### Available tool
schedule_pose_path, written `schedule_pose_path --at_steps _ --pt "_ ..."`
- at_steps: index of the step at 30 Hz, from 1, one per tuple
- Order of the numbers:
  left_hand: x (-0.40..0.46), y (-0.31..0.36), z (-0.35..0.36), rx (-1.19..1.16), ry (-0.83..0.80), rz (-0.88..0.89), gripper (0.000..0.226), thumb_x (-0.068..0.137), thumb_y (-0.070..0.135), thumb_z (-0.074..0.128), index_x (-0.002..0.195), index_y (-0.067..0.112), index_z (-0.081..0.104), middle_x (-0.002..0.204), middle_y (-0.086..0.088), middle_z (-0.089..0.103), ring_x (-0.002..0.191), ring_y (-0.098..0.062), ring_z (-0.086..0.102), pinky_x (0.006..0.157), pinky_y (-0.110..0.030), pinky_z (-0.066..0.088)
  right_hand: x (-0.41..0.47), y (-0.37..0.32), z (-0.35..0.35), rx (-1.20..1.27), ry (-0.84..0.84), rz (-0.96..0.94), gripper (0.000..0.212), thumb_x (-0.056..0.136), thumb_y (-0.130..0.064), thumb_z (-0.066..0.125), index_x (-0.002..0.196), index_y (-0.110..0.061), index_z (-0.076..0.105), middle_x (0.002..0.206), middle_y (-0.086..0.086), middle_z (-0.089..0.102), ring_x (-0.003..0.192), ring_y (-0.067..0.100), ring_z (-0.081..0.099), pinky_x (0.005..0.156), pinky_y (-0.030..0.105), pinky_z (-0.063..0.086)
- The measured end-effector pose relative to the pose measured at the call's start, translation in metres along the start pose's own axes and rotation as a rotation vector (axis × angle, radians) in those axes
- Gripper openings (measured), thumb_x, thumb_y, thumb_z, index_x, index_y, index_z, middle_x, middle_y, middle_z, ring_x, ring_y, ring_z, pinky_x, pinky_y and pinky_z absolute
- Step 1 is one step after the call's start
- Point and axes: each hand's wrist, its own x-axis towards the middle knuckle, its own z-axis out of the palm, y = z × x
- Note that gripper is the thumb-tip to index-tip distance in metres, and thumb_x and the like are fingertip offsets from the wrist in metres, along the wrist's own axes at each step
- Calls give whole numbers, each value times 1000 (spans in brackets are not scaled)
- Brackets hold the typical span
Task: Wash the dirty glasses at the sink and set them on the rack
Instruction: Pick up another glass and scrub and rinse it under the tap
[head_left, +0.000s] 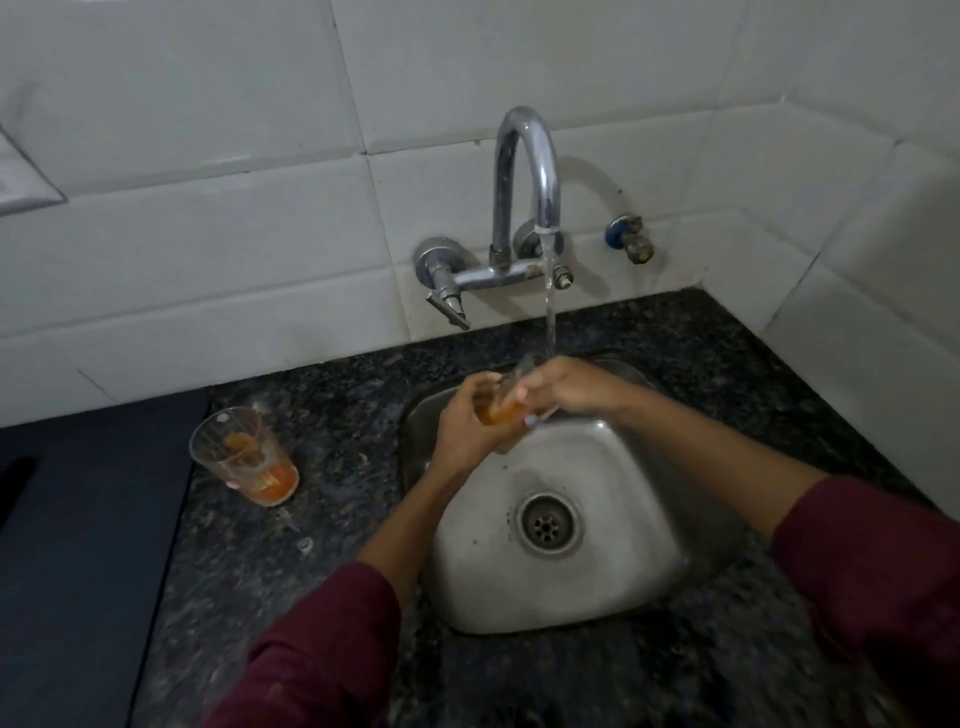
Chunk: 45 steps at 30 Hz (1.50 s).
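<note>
A clear glass (503, 408) with orange residue is held tilted over the back of the steel sink (597, 587), under water running from the chrome tap (524, 171). My left hand (462, 426) wraps around its lower part. My right hand (563, 387) grips it from the right, near the rim; both hands hide much of it. A second dirty glass (244, 457) with orange dregs stands upright on the dark granite counter (337, 395), left of the sink. No rack is in view.
A dark blue flat surface (78, 545) lies at the left, beside the counter. White tiled walls rise behind and to the right. A small blue-handled valve (629, 240) sticks out of the wall right of the tap. The sink drain (546, 525) is open.
</note>
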Motion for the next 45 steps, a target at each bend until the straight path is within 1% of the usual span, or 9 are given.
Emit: schedule_pose_path --at_steps 5,9,12,18,25,31,37,39,45 --pt "-2 1 16 -440 303 -176 12 98 21 48 95 20 60 91 -4 65 81 -16 62 70 -32 54 13 0 0 614 -81 66 25 93 -9 50 110 5 62 103 23 66 89 28 68 86 35 54" --pt "14 11 11 -622 249 -596 25 95 26 42 84 12 60 67 -8 64 46 -16 57 43 -26 49 10 16 7 158 -316 -71 35 86 -7 63 120 -7 62 112 6 68 102 13 65 89 17 50" --pt "17 9 6 -620 117 -777 27 96 35 44 92 13 59 80 -10 65 62 -20 61 45 -27 53 10 18 7 -165 -394 -50 43 89 1 55 129 -13 56 96 -16 61 81 -14 57 74 5 45" --pt "23 4 23 -737 359 -379 17 93 18 52 78 16 60 67 -2 64 62 -16 60 58 -27 49 22 0 -6 559 -386 206 37 90 1 49 125 -9 57 110 3 67 97 12 65 64 22 53" --pt "24 6 15 -586 65 -843 18 94 28 49 88 14 60 83 -8 65 72 -22 62 59 -38 51 26 42 10 -958 -448 -125 49 85 -12 49 133 -23 46 129 4 53 110 25 55 84 34 50" --pt "29 -4 18 -766 124 -504 13 93 26 52 94 14 59 85 -10 64 69 -20 63 62 -30 52 18 14 -5 444 -662 212 63 92 4 45 141 -34 35 138 -15 44 131 8 40 88 36 52" --pt "28 -1 28 -658 155 -728 11 91 22 56 86 14 61 83 -12 66 72 -26 64 70 -42 55 6 15 15 -1059 -485 90 28 91 -10 48 117 -6 56 108 8 53 103 22 55 86 29 44" --pt "29 -2 25 -674 104 -742 13 92 24 56 84 15 61 82 -12 68 74 -26 65 75 -45 54 10 15 14 -1167 -444 74 16 89 -10 48 103 -8 55 102 8 52 97 24 56 79 28 44" --pt "29 -10 20 -812 95 -583 13 91 24 55 88 14 63 78 -8 69 65 -19 68 67 -33 53 20 12 0 391 -740 289 71 89 9 42 142 -36 28 137 -13 41 124 7 43 79 27 52"
